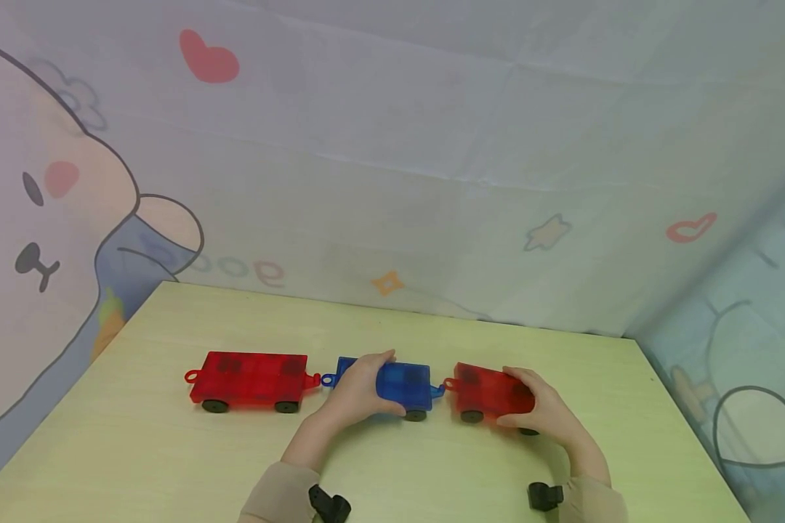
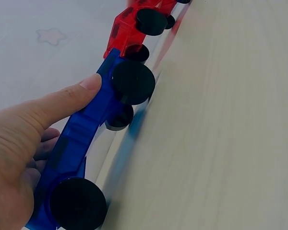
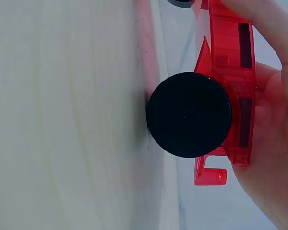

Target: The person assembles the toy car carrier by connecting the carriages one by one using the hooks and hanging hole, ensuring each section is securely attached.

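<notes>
Three see-through toy wagons with black wheels stand in a row on the pale wooden table [image 1: 170, 450]. My left hand [image 1: 363, 386] grips the blue middle wagon [image 1: 407, 385] across its top, thumb on the near side. In the left wrist view the thumb [image 2: 62, 103] presses the blue wagon's [image 2: 79, 139] edge above a black wheel [image 2: 132, 81]. My right hand [image 1: 531, 407] grips the short red wagon [image 1: 487, 388] at its right end. Its hook meets the blue wagon's hook. The right wrist view shows the red wagon [image 3: 228, 72], its wheel [image 3: 188, 114] and my fingers [image 3: 273, 143] behind it.
A longer red wagon [image 1: 248, 378] stands free at the left, its hook touching the blue wagon's loop. A cartoon-printed cloth [image 1: 392, 145] hangs behind the table's far edge. The table's right edge [image 1: 687, 428] runs close to my right hand.
</notes>
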